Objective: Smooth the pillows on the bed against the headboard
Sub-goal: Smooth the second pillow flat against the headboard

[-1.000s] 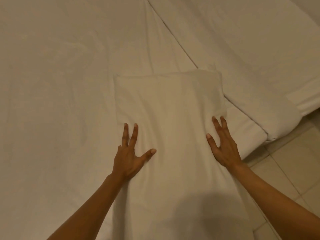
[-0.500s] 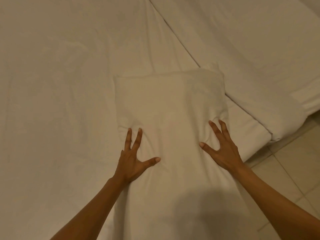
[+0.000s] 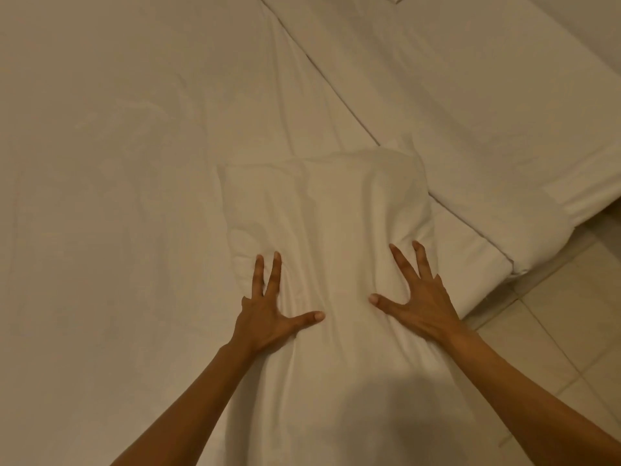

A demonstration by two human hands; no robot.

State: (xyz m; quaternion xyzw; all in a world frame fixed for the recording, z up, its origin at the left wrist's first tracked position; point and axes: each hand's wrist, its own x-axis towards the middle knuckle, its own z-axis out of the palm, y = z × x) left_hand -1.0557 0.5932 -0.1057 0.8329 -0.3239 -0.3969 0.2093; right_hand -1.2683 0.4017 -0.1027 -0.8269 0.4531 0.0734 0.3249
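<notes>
A white pillow lies flat on the white bed sheet, stretching from the middle of the view down to the bottom edge. My left hand presses on its left side with fingers spread. On its right side my right hand presses too, fingers splayed. The fabric bunches into wrinkles ahead of both sets of fingertips and between the thumbs. Neither hand holds anything. No headboard shows in this view.
A second white mattress or folded duvet runs diagonally across the upper right, its corner near the pillow's right side. Pale tiled floor shows at the lower right beyond the bed's edge.
Both hands have slid forward and pressed deeper into the pillow. Their thumbs have come closer together, and the smooth fabric has gathered into wrinkles ahead of the fingers.
</notes>
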